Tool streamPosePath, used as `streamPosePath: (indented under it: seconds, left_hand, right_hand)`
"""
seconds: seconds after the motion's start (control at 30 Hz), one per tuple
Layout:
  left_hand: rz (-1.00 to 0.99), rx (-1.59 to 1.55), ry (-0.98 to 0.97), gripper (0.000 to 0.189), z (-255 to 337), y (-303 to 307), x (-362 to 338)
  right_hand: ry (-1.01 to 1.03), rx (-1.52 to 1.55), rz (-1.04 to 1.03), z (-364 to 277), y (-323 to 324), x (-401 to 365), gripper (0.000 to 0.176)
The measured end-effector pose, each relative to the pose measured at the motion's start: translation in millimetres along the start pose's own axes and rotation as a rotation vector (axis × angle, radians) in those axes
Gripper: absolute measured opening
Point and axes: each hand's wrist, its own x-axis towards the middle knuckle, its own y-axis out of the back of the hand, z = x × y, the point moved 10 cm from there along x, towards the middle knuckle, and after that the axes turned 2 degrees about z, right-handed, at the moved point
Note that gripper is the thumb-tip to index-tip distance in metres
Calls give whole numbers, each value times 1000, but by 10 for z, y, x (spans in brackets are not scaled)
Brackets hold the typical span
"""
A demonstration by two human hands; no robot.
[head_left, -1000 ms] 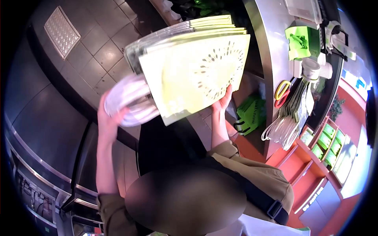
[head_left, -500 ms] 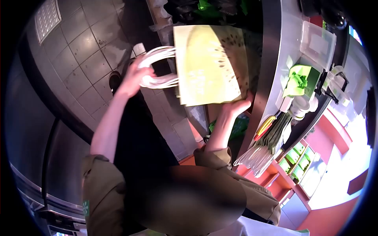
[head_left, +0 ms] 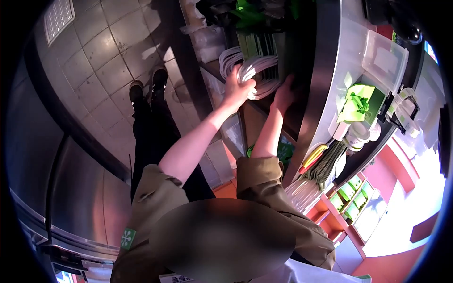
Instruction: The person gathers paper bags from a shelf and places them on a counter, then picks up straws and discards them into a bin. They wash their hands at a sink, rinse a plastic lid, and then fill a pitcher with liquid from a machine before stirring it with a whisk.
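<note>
My left hand [head_left: 239, 88] is closed round the white cord handles [head_left: 255, 70] of a stack of paper bags. The bags [head_left: 260, 45] are inside the dark shelf under the counter, seen edge-on beyond the handles. Just right of the handles, my right hand [head_left: 284, 95] reaches into the shelf's shadow, near the stack. Its fingers are dim and partly hidden, so what they touch is unclear.
The steel counter edge [head_left: 317, 99] runs along the right. On the counter are a clear plastic box [head_left: 384, 59], a green box [head_left: 363, 104], yellow-handled scissors [head_left: 314, 157] and dark-green bundled strips [head_left: 328, 165]. Clear-wrapped packs [head_left: 209, 45] sit left of the bags.
The yellow printed bag stack has moved from in front of the shelf into it and turned edge-on. My left hand moved right with the handles; my right hand moved up into the shelf.
</note>
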Motion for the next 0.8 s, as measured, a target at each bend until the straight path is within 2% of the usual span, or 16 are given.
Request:
streamPosePath:
  seconds: [0.07, 0.1, 0.17, 0.2, 0.33, 0.37, 0.4, 0.43, 0.47, 0.5, 0.53, 0.6, 0.67, 0.73, 0.77, 0.8]
  left_hand:
    - [-67, 92, -115, 47, 166, 17, -20]
    - [-64, 82, -89, 49, 33, 89, 67]
    - [-75, 19, 50, 54, -82, 180, 126]
    - [-80, 60, 78, 55, -86, 193, 140]
    - [-65, 166, -53, 71, 175, 80, 26]
    - [-94, 222, -158, 77, 216, 22, 17]
    - [-116, 478, -201, 75, 172, -25, -4]
    - [-145, 638, -348, 75, 139, -46, 33]
    - [-193, 778, -498, 74, 106, -91, 59]
    - [-367, 293, 124, 74, -305, -92, 109]
    - [-254, 367, 7, 72, -99, -85, 62]
    - [16, 672, -211, 55, 338, 39, -92]
    - [-52, 882, -284, 37, 571, 242, 30]
    - [104, 612, -811, 21, 1366, -201, -1054]
    - [-105, 597, -795, 19, 1400, -597, -1446]
    - [-298, 521, -694, 18, 1246, -896, -1709]
  right_hand:
    - [-234, 225, -154, 479, -433, 176, 62]
    - [-104, 2, -220, 239, -426, 71, 61]
    - [-165, -271, -129, 180, -367, -63, 55]
    - [-182, -210, -35, 64, -273, -124, 53]
    - [-84, -101, -211, -393, 64, -397, 51]
    - [28, 22, -199, -531, 201, -561, 49]
    - [141, 144, -200, -668, 340, -738, 48]
    - [237, 229, -247, -720, 455, -926, 47]
    - [183, 148, -364, -724, 576, -1177, 48]
    - [379, 206, -406, -926, 800, -1443, 49]
    - [457, 232, -516, -973, 991, -1671, 44]
    - [378, 358, -663, -928, 1508, -1981, 44]
    - [53, 539, -847, -783, 2102, -2082, 37]
    - [-103, 631, -668, -457, 2855, -1978, 28]
    - [-57, 629, -410, -280, 3309, -1808, 20]
    - [104, 478, -192, -101, 3752, -1616, 15]
